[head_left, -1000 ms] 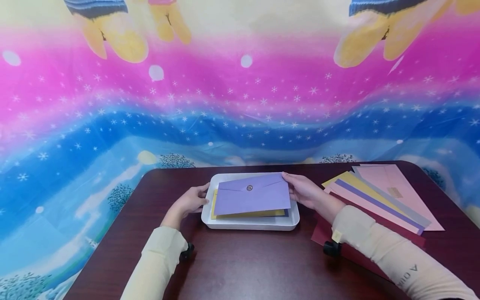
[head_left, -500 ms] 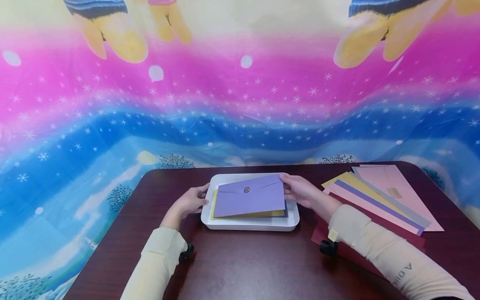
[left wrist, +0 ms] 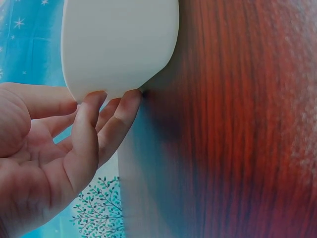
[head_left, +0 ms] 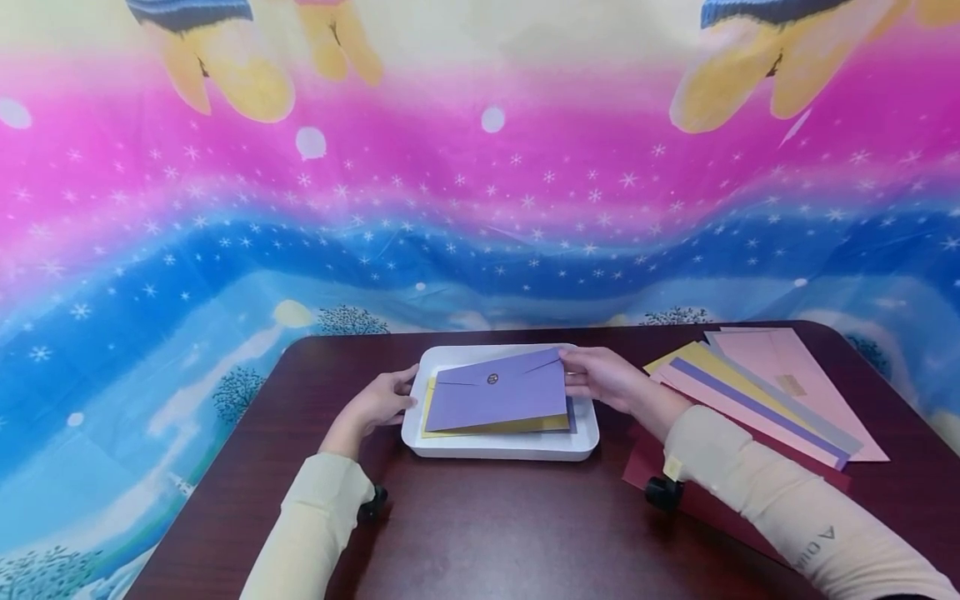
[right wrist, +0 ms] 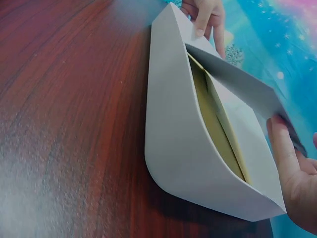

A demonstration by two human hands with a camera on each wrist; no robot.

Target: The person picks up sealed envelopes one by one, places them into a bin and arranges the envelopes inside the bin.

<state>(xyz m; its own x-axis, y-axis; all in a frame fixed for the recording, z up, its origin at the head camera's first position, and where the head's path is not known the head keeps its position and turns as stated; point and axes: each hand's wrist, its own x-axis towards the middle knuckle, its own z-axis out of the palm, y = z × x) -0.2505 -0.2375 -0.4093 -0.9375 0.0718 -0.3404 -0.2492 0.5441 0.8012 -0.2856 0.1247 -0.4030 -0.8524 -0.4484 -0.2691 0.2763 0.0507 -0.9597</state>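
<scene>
A purple envelope (head_left: 498, 396) with a round seal lies tilted over a white tray (head_left: 502, 450), its right end raised. My right hand (head_left: 603, 375) pinches that raised end by the upper corner; fingers reach beneath it in the right wrist view. Under it, a yellow envelope (head_left: 480, 429) lies in the tray, with another purple edge showing at its right. My left hand (head_left: 377, 398) holds the tray's left short side. In the left wrist view its bent fingers (left wrist: 86, 119) meet the white wall and rim.
Fanned on the right of the dark wood table (head_left: 480, 525) are pink (head_left: 795, 367), yellow (head_left: 701, 362), grey and purple envelopes. Dark red ones (head_left: 787, 467) lie partly below the right forearm. A printed snow-scene cloth (head_left: 480, 208) hangs behind the table.
My right hand has moved slightly left with the purple envelope, which now sits more over the tray, its right end still raised. The left hand stays at the tray's side.
</scene>
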